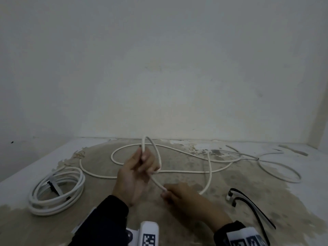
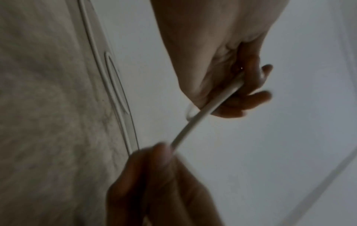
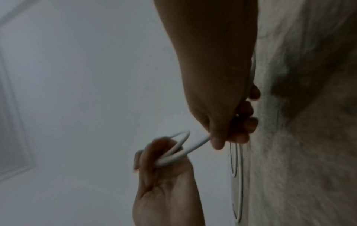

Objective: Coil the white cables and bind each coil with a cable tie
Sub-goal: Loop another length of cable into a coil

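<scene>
Left hand [image 1: 134, 174] grips a small loop of the cable [image 1: 177, 171]; right hand [image 1: 184, 196] pinches the strand just beside it. Cable appears light, springy; best held where turns cross.

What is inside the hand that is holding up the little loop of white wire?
The left hand grips the white cable, bent into a small loop sticking out above its fingers. How much cable lies folded in the palm is covered by the fingers.
</scene>
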